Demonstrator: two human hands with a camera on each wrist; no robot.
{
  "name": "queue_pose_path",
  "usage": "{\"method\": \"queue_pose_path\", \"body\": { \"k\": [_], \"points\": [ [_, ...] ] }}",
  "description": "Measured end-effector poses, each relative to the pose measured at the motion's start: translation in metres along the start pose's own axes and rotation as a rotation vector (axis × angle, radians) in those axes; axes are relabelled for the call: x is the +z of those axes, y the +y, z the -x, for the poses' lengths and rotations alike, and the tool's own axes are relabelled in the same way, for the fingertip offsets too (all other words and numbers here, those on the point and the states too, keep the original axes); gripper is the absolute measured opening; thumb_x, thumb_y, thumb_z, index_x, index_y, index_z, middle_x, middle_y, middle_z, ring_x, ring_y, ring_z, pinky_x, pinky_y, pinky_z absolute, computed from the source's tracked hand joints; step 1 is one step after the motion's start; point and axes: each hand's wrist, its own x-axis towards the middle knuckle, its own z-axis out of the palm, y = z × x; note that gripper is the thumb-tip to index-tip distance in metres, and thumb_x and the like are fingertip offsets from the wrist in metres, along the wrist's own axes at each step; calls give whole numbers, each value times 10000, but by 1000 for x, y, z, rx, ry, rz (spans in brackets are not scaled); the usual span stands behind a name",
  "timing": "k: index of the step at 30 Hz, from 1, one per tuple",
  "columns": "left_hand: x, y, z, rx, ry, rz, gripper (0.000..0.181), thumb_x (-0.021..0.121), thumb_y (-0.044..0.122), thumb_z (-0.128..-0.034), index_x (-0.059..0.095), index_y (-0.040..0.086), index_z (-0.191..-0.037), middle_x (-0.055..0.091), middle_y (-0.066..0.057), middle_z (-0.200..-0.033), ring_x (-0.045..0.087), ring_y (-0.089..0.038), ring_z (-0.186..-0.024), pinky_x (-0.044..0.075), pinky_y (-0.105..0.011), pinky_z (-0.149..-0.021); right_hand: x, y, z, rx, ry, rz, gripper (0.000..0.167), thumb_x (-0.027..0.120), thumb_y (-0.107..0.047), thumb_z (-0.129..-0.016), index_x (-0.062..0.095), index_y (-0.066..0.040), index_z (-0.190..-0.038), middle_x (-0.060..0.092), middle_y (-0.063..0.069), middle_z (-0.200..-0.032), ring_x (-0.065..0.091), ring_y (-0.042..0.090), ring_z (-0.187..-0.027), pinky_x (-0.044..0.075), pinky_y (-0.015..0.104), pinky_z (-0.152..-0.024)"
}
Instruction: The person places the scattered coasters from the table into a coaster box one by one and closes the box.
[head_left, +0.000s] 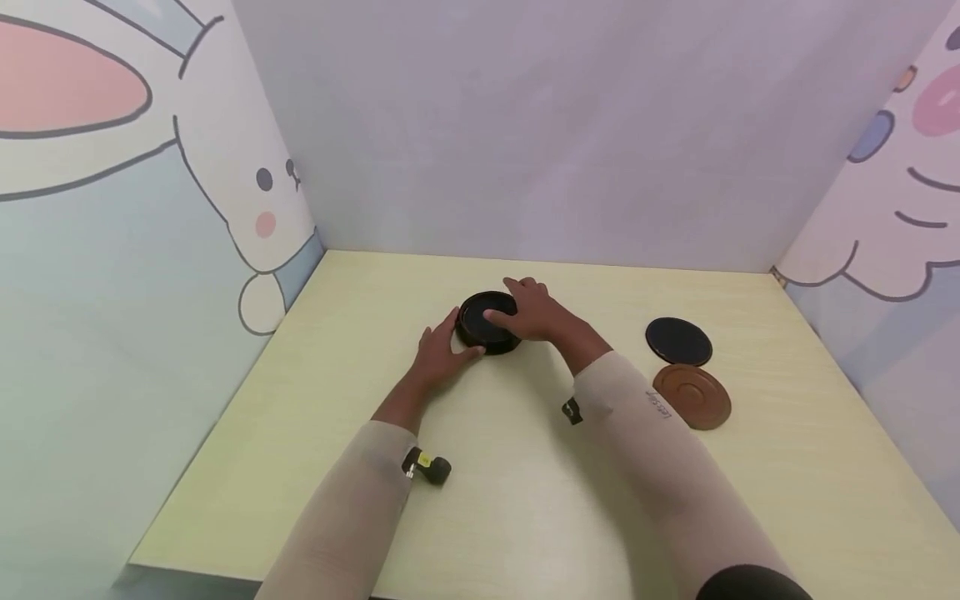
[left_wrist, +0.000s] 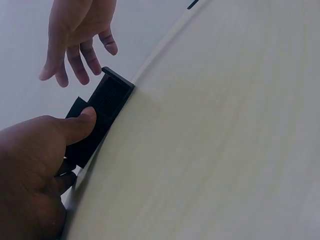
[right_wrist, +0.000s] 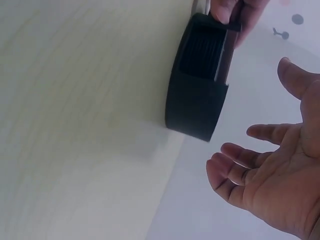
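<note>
Pale tabletop (head_left: 480, 517) bears a round black holder (head_left: 477, 331) mid-frame, its side gripped by the left hand (head_left: 438, 360). It lies just below the right hand (head_left: 534, 313), fingers wide and empty; a black disc (head_left: 678, 342) and brown disc (head_left: 694, 395) sit centre-right.

Tabletop (head_left: 487, 508): pale yellow, faint grain, bounded on three sides by walls. Black disc (head_left: 678, 341): lying flat at the right of the tabletop, surface dark and plain. Brown disc (head_left: 701, 396): on the near side of the black disc, edges appearing to meet; concentric rings visible, left margin partly hidden. Rear wall (head_left: 525, 150): pale lilac, unpatterned. Left wall (head_left: 112, 358): light blue, bearing an outlined white rabbit-like figure (head_left: 232, 142) with pink cheek. Right wall (head_left: 900, 367): similar, outlined white figure (head_left: 862, 217), pink and blue ovals.
</note>
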Motion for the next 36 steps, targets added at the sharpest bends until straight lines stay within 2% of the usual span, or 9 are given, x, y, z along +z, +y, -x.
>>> {"method": "queue_pose_path", "body": {
  "k": [7, 16, 19, 25, 28, 32, 36],
  "points": [
    [1, -2, -1, 8, 8, 17, 1004, 745, 493, -1017, 204, 83, -1756, 307, -140, -1807, 282, -390, -1684, 23, -575, -1422, -8, 20, 12, -13, 58, -41, 880, 518, -563, -1118, 184, -52, -1751, 215, 292, -1773, 200, 505, -1660, 329, 711, -1303],
    [0, 0, 0, 10, 9, 12, 999, 752, 469, -1022, 203, 65, -1753, 301, -152, -1806, 285, -389, -1682, 25, -574, -1422, -16, 48, 20, 30, 161, -128, 853, 521, -562, -1114, 232, -56, -1738, 230, 275, -1773, 220, 487, -1656, 307, 705, -1312],
    [0, -1, 1, 5, 7, 19, 1002, 755, 467, -1020, 199, 73, -1755, 295, -148, -1809, 270, -396, -1686, 23, -582, -1420, -18, 58, 23, 70, 226, -139, 852, 510, -581, -1108, 254, -57, -1729, 211, 280, -1772, 202, 507, -1650, 281, 759, -1286],
    [-1, -1, 0, 7, 5, 40, 1006, 759, 462, -1017, 196, 80, -1757, 288, -150, -1811, 262, -403, -1688, 13, -586, -1419, -26, 75, 31, 198, 403, -118, 940, 456, -734, -1050, 321, -63, -1694, 207, 296, -1734, 172, 548, -1618, 207, 874, -1189],
    [-1, -2, 0, 15, 10, 33, 1006, 757, 464, -1019, 194, 74, -1756, 294, -152, -1809, 273, -394, -1685, 12, -578, -1421, -32, 83, 35, 257, 448, -108, 1000, 427, -788, -1024, 342, -37, -1678, 214, 321, -1719, 177, 566, -1600, 204, 890, -1163],
    [-1, -2, 0, 14, 13, 30, 1007, 756, 472, -1019, 195, 76, -1756, 299, -148, -1808, 276, -387, -1686, 10, -569, -1422, -38, 96, 40, 333, 428, -77, 1058, 407, -827, -1003, 327, -15, -1676, 197, 339, -1714, 164, 572, -1587, 218, 889, -1144],
    [-2, -2, 2, 8, 5, 42, 1013, 754, 485, -1018, 190, 85, -1759, 289, -143, -1812, 256, -390, -1692, 2, -569, -1422, -46, 110, 48, 378, 343, -28, 1091, 409, -835, -996, 292, 2, -1686, 167, 370, -1709, 131, 596, -1587, 222, 899, -1136]
  ]
}}
